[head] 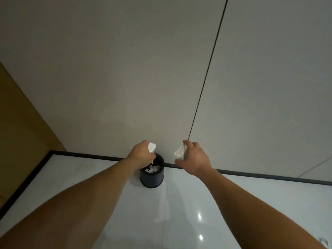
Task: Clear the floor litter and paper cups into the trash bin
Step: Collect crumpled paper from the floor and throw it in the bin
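A small black round trash bin [152, 178] stands on the white floor against the wall, with crumpled white paper [153, 168] inside it. My left hand [141, 155] hovers over the bin's left rim and grips a crumpled white tissue [152, 147]. To the right of the bin, my right hand [193, 159] pinches another crumpled piece of white paper [179, 151] at about the same height.
A pale wall [125, 78] with a dark vertical seam [206, 78] rises behind the bin, edged by a black skirting [251, 174]. A brown panel [21, 126] closes the left side. The glossy white floor [188, 203] shows lamp reflections; a small white object [324, 242] lies at the bottom right corner.
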Demonstrator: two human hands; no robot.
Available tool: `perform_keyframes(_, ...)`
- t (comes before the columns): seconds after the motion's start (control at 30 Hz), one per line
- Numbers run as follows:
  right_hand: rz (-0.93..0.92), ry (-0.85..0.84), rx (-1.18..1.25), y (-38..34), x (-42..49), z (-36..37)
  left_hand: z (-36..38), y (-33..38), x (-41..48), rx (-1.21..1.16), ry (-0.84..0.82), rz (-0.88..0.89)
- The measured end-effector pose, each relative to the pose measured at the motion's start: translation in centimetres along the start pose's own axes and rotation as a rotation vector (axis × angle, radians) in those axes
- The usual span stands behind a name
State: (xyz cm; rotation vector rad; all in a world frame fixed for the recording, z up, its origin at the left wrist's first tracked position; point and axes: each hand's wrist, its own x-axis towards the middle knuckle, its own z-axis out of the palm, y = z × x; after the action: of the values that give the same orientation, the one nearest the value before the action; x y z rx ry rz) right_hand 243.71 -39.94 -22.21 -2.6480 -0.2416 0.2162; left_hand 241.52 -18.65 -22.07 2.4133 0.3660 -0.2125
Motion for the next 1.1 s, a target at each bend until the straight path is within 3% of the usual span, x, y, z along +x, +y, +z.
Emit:
perform_keyframes(0.37, -0.083, -0.09, 0.049, -4.1, 18.8, 3.1, -4.8, -2.5, 14.6, 0.04, 0.0, -0.045)
perform_keyframes(0.6, -0.054, -0.117, 0.029, -4.1, 28.2, 3.7, -4.5, -1.5, 23.8, 0.044, -0.09, -0.028)
perform_keyframes(0.83, 0.129, -0.14, 0.079, -3.5, 34.7, 7.7, -3.9, -3.7, 34.6, 0.108, -0.22, 0.015)
perform_keyframes(1.1, 0.496, -0.157, 0.28, -1.7, 37.7, 17.4, 2.0, -8.7, 45.4, 0.282, -0.537, 0.113)
